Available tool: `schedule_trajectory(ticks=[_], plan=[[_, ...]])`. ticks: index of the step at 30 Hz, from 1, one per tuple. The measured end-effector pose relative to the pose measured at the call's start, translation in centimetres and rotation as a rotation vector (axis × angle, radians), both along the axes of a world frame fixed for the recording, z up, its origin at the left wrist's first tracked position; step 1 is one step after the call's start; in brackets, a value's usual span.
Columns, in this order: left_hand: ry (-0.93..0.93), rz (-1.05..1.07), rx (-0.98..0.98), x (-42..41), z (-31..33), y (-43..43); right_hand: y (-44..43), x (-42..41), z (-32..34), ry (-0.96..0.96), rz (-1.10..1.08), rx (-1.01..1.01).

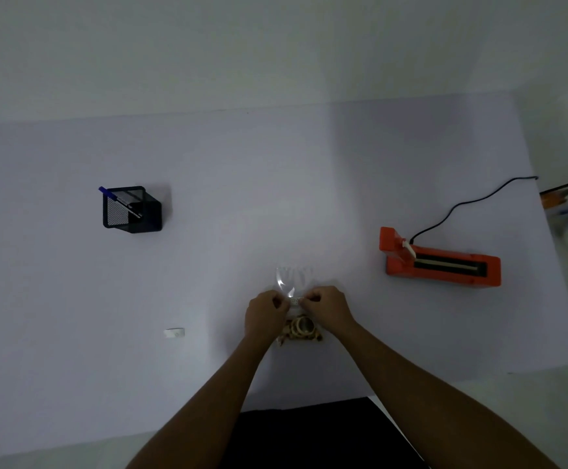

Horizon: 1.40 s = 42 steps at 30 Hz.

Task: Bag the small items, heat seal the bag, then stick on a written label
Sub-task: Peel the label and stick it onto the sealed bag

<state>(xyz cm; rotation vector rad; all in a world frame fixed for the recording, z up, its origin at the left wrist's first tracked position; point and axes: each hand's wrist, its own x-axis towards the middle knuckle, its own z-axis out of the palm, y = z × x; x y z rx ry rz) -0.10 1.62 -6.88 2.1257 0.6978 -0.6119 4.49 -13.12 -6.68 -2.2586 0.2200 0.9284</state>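
left hand [265, 313], right hand [329, 308], fingers pinched (knuckles close)

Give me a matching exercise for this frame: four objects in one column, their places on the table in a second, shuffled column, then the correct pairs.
Objects:
1. black mesh pen holder
2. orange heat sealer
3. clear plastic bag
4. small white label

Places:
A. right side of the table, black cord attached
B. held at its near edge by both hands, centre
C. lying flat, near left of the hands
D. far left, blue pen inside

Pairs: 1-D, 2-A, 3-B, 4-C
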Motion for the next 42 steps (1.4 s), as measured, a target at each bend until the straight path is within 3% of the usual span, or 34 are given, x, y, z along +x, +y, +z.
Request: schedule_trajectory(ticks=[21, 42], plan=[[-0.037, -0.156, 0.073, 0.7, -0.5, -0.5, 0.6, -0.3, -0.6, -0.009, -0.014, -0.073], [0.002, -0.095, 0.129, 0.8, -0.2, -1.7, -0.6, -0.2, 0.8, -0.009, -0.074, -0.118]])
